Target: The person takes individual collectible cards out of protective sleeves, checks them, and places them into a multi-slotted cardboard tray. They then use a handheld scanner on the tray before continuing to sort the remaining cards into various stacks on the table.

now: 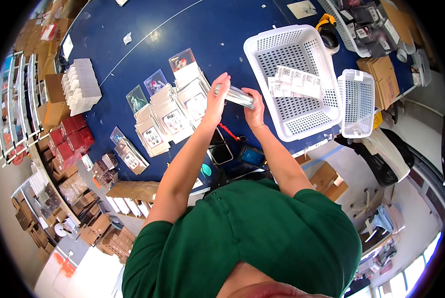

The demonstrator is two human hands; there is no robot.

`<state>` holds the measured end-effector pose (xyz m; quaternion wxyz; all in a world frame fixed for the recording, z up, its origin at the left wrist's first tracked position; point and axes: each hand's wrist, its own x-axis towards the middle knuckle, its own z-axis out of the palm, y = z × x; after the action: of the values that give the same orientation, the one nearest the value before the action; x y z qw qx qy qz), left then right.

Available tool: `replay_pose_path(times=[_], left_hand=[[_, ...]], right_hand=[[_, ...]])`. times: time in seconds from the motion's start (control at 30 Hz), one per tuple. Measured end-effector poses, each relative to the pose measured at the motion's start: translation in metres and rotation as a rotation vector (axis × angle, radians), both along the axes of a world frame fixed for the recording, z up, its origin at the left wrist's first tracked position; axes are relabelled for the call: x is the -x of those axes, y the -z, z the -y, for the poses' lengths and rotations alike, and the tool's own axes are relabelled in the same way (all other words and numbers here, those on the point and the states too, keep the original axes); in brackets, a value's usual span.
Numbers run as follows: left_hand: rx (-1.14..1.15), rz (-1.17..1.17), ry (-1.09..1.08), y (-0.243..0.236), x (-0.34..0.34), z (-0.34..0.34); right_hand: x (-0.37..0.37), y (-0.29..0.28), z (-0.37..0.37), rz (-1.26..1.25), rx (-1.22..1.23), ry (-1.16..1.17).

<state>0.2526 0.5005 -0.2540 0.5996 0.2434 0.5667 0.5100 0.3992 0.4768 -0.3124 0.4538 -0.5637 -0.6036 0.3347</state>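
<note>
Between my two hands is a stack of thin, flat sleeved packs point(239, 97), seen edge-on above the blue table. The palm and straight fingers of my left hand point(216, 99) press against its left end. My right hand point(254, 107) grips the right end, fingers curled over the edge. Just left of my left hand lie fanned rows of white packs with printed fronts point(173, 121), with clear-sleeved cards point(155, 82) at their far ends. A smaller pile of similar packs point(133, 160) lies nearer on the left.
Right of my hands stands a white perforated basket point(293, 130) holding label sheets point(298, 82); a smaller basket point(356, 102) is beside it. A phone point(220, 153) and a handheld device point(252, 157) lie near the table's front edge. White boxes point(83, 87) and red boxes point(71, 139) stand left.
</note>
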Motion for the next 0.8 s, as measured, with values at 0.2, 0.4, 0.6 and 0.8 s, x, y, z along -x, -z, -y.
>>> replay_pose_path(times=[0.2, 0.4, 0.6, 0.8], left_hand=[[0.297, 0.311, 0.268, -0.068, 0.113, 0.046], [0.536, 0.388, 0.742, -0.143, 0.126, 0.175], [0.261, 0.492, 0.497, -0.176, 0.096, 0.326], [-0.029, 0.315, 0.604, -0.216, 0.105, 0.391]], right_hand=[[-0.005, -0.144, 0.007, 0.325, -0.108, -0.565], [0.037, -0.268, 0.082, 0.555, -0.546, -1.215], [0.050, -0.326, 0.152, 0.384, -0.260, -1.514], [0.049, -0.329, 0.223, -0.144, 0.045, -1.214]])
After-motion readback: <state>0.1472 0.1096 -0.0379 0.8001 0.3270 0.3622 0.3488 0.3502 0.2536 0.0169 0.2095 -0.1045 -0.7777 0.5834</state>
